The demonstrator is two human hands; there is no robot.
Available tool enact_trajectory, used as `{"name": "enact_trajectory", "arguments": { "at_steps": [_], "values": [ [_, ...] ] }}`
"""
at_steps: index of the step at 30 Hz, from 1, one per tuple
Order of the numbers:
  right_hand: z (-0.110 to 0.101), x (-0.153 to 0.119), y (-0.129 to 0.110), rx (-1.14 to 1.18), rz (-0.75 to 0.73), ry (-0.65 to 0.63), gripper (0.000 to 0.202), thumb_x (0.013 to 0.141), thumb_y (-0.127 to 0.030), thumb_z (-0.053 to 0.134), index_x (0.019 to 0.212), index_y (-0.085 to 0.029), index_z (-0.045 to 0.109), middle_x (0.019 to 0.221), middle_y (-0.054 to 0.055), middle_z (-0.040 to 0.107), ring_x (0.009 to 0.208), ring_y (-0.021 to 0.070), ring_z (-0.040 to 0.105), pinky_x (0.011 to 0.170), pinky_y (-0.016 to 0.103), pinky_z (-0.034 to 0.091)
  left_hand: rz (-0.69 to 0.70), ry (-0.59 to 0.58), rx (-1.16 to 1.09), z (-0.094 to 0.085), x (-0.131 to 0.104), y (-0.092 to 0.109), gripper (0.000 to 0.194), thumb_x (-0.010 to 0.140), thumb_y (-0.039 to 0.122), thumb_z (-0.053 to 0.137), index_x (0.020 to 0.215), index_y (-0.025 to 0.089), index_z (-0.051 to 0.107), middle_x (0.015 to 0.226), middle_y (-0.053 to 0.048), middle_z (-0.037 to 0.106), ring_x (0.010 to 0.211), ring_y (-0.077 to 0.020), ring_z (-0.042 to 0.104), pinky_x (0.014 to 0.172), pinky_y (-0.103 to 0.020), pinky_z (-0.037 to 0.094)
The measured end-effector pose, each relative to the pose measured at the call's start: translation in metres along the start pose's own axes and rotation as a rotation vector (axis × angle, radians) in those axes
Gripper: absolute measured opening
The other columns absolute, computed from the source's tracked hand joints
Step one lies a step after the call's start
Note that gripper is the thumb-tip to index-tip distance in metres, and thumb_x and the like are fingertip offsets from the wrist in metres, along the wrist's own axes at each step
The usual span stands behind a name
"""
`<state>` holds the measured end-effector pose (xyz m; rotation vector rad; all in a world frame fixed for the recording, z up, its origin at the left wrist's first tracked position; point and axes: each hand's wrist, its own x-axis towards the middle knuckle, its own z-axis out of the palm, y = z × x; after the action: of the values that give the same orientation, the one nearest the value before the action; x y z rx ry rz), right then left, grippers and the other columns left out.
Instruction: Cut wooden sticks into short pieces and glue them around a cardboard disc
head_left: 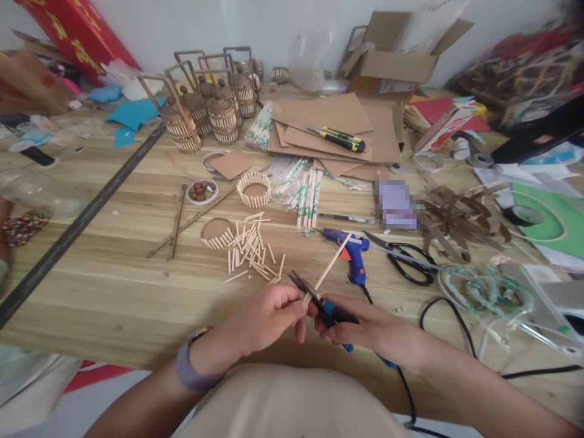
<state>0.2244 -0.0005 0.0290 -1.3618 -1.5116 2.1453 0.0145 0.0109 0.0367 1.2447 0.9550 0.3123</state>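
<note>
Pinched in my left hand [278, 310] is a thin wooden chopstick [334, 261], slanting up to the right. My right hand [360, 328] grips blue-handled shears [327, 307]. Their dark blades look slightly apart and lie around the chopstick close to my left fingertips; the exact contact cannot be made out. Just beyond my hands is a loose pile of short cut stick pieces [250, 246]. A cardboard ring partly lined with sticks [218, 233] lies left of the pile. Behind it stands a fully lined stick ring [253, 190]. A blue glue gun [351, 249] rests beyond the shears.
Black scissors [413, 261] and a dark cable [460, 322] lie to the right. Wrapped chopsticks [309, 198] and cardboard sheets [328, 121] with a cutter knife [340, 139] are further back. Several small lantern-like baskets [222, 118] stand behind. A bowl of brown beads [202, 192] sits left.
</note>
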Motion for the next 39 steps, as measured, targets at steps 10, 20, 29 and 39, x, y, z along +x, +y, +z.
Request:
{"name": "enact_trajectory", "arguments": {
  "at_steps": [10, 20, 29, 39],
  "values": [
    [0.003, 0.001, -0.003, -0.002, 0.001, 0.011, 0.026, 0.071, -0.033, 0.058, 0.092, -0.019, 0.058, 0.082, 0.001, 0.055, 0.078, 0.0172, 0.048, 0.068, 0.030, 0.037, -0.086, 0.028, 0.110, -0.001, -0.002, 0.001, 0.037, 0.095, 0.044, 0.039, 0.073, 0.019, 0.057, 0.063, 0.003, 0.057, 0.061, -0.0134, 0.049, 0.065, -0.025, 0.038],
    [0.009, 0.005, 0.002, -0.184, -0.075, 0.085, 0.013, 0.067, -0.023, 0.052, 0.081, -0.021, 0.054, 0.068, -0.004, 0.044, 0.064, 0.0134, 0.041, 0.058, 0.026, 0.033, -0.095, 0.038, 0.187, 0.002, -0.005, -0.003, 0.037, 0.098, 0.043, 0.037, 0.075, 0.020, 0.055, 0.063, 0.005, 0.052, 0.058, -0.0114, 0.044, 0.063, -0.023, 0.035],
    [0.000, -0.006, 0.001, -0.275, -0.106, 0.102, 0.018, 0.082, -0.033, 0.053, 0.091, -0.020, 0.058, 0.089, 0.003, 0.060, 0.082, 0.0183, 0.055, 0.072, 0.030, 0.043, 0.031, 0.210, 0.227, -0.011, -0.007, -0.007, 0.032, 0.099, 0.040, 0.032, 0.081, 0.021, 0.050, 0.065, 0.005, 0.052, 0.065, -0.0147, 0.052, 0.069, -0.026, 0.039],
    [0.012, 0.012, 0.004, -0.843, -0.668, 0.709, 0.017, 0.093, -0.017, 0.047, 0.108, -0.021, 0.054, 0.128, 0.015, 0.060, 0.119, 0.0257, 0.059, 0.092, 0.037, 0.050, 0.106, 0.268, 0.614, -0.003, 0.005, -0.032, 0.022, 0.096, 0.020, 0.034, 0.081, 0.021, 0.050, 0.075, -0.001, 0.064, 0.071, -0.0171, 0.060, 0.071, -0.028, 0.042]
  ]
}}
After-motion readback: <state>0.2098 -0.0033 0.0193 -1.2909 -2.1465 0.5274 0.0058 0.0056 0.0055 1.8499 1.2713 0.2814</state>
